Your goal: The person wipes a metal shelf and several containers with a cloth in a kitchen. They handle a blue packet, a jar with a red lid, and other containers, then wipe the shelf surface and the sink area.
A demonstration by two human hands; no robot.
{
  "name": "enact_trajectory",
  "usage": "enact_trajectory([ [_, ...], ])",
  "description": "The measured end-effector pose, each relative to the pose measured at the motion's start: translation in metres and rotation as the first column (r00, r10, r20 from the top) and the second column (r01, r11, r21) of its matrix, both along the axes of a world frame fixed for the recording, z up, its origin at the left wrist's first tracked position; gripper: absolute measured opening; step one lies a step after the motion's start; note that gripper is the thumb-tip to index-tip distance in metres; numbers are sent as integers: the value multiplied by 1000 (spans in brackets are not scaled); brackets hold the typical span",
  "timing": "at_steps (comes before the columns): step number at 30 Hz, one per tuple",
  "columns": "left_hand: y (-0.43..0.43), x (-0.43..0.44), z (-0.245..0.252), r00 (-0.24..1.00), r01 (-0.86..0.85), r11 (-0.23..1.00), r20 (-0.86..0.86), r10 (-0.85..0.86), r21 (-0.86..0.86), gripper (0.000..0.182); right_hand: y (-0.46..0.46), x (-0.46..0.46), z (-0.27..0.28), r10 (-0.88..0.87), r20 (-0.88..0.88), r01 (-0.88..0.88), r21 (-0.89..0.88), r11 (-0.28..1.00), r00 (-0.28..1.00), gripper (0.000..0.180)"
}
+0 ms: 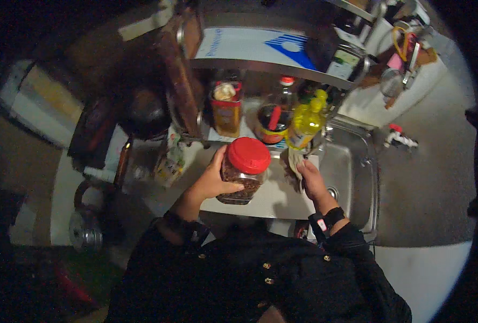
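Note:
My left hand (212,179) grips a clear plastic jar (243,185) with a red screw lid and dark brown contents, held above the pale counter (275,202). To its right, my right hand (313,179) holds a light-coloured cloth (295,163) that hangs from the fingers. Behind the hands stand a yellow dish-soap bottle (305,123), a dark round jar (269,125) with a red handle or spoon, and a square container (227,115) with a red rim and brown contents. A bottle with a red cap (287,82) stands farther back.
A stainless-steel sink (342,173) lies right of the counter, with a wall tap (400,137) beyond it. A metal shelf (263,66) runs above the containers. A plastic packet (170,163) lies at left, and a glass jar (85,232) stands at the lower left.

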State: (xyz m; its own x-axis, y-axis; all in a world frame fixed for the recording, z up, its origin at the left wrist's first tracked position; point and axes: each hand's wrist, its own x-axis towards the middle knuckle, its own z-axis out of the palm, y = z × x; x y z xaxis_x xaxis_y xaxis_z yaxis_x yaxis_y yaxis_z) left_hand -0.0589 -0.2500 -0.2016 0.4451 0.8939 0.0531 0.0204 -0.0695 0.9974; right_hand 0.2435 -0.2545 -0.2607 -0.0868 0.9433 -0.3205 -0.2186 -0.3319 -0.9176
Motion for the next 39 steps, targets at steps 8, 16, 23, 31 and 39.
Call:
enact_trajectory([
  [8, 21, 55, 13, 930, 255, 929, -332, -159, 268, 96, -14, -47, 118, -58, 617, -405, 582, 705, 785, 37],
  [16, 11, 76, 43, 905, 191, 798, -417, 83, 572, 89, 18, -42, 110, -127, 465, -93, 422, 902, 876, 37],
  [23, 4, 68, 50, 912, 250, 782, -409, 8, 572, 92, 20, -38, 85, -145, 24, 139, 179, 974, 989, 38],
  [31, 9, 57, 51, 942, -19, 996, 336, -11, 86, 93, -9, -71, 118, -54, -381, 106, 115, 988, 923, 43],
  [39, 7, 49, 77, 951, 208, 966, 199, -236, 152, 106, 7, -67, 147, 201, -504, -122, 184, 975, 840, 34],
])
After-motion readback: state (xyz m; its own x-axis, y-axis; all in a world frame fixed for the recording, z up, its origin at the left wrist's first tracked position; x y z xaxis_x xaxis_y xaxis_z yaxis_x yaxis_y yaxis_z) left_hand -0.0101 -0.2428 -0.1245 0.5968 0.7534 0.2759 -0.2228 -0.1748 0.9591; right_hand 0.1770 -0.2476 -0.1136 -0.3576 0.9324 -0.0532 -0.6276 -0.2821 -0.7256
